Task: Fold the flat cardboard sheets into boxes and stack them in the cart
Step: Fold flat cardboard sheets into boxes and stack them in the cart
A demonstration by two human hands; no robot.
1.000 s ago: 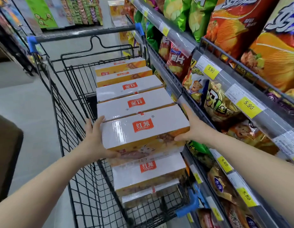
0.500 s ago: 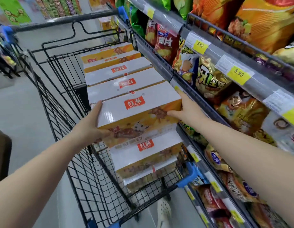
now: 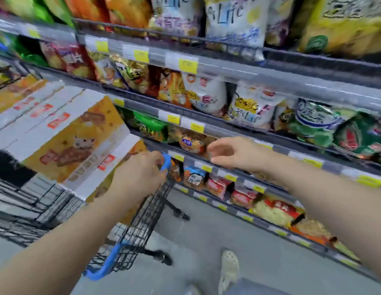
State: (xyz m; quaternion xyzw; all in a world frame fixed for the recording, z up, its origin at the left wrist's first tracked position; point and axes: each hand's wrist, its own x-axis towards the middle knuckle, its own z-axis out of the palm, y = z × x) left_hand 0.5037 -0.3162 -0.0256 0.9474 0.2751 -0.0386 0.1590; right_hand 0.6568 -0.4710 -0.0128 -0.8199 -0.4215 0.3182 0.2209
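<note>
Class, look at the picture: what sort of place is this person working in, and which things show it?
Most likely a supermarket snack aisle: shelves of snack bags, yellow price tags along the shelf edges, and a wire shopping cart loaded with boxes.

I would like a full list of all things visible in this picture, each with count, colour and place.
boxes: several, blurred, white and orange, stacked in the cart at left
cart: one, black wire with blue corners, lower left
snack bags: many, mixed colours, on the shelves
price tags: many, yellow and white, along shelf edges
floor: grey, below
shoe: one, pale, bottom centre
left hand: at the cart's blue corner
right hand: open, empty, near the shelf
</note>
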